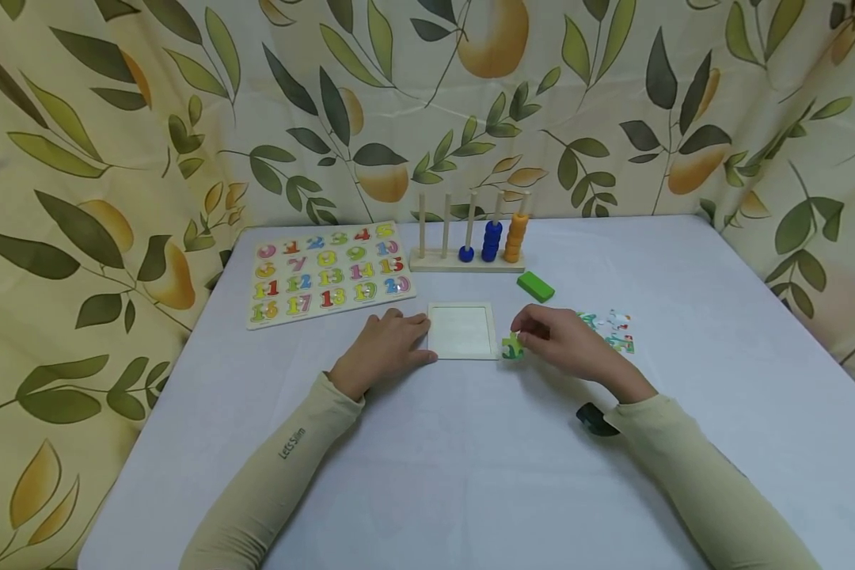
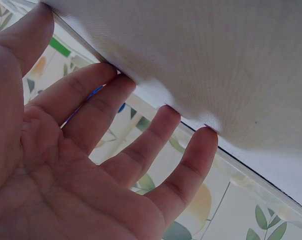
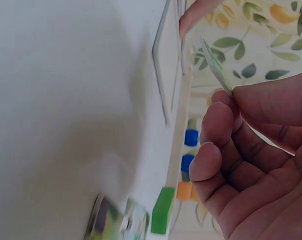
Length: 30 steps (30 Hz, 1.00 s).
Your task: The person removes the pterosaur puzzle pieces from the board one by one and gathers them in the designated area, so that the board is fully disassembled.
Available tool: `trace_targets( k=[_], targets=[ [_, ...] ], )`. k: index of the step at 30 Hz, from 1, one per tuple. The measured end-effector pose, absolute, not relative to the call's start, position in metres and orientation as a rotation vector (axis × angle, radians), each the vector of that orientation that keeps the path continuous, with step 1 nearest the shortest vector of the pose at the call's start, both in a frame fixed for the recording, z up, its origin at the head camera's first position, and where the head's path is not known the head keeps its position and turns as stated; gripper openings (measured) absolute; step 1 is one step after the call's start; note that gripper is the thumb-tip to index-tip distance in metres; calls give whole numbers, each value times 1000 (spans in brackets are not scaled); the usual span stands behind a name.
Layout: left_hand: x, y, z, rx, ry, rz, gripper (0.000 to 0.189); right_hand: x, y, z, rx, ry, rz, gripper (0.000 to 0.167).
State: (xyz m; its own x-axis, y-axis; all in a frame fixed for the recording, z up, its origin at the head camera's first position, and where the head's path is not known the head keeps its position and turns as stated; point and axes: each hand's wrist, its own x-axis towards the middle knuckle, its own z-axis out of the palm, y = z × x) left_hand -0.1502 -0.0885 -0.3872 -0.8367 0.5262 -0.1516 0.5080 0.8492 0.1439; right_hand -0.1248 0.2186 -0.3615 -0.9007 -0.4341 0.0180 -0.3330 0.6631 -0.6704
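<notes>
A shallow white square puzzle tray (image 1: 461, 332) lies flat at the middle of the table. My left hand (image 1: 388, 348) rests at its left edge, thumb and fingers spread. In the left wrist view, that hand (image 2: 81, 155) has its fingertips down on the white surface, palm showing. To the right of the tray, my right hand (image 1: 566, 340) pinches a green jigsaw piece (image 1: 511, 347) between thumb and forefinger. The right wrist view shows the thin piece (image 3: 217, 67) edge-on, raised off the table. Several loose jigsaw pieces (image 1: 621, 340) lie behind the right hand, partly hidden.
A number puzzle board (image 1: 349, 305) lies at the back left. Beside it stands a wooden peg counter (image 1: 438, 262) with blue and orange beads. A green block (image 1: 535, 286) sits in front of the counter. Near the right sleeve lies a black object (image 1: 595, 419), partly covered.
</notes>
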Motion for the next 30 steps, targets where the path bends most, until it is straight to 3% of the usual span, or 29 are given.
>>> trace_targets(
  k=[30],
  targets=[
    [-152, -89, -389, 813, 2843, 132, 68, -105, 279, -351, -386, 2860, -977, 18]
  ],
)
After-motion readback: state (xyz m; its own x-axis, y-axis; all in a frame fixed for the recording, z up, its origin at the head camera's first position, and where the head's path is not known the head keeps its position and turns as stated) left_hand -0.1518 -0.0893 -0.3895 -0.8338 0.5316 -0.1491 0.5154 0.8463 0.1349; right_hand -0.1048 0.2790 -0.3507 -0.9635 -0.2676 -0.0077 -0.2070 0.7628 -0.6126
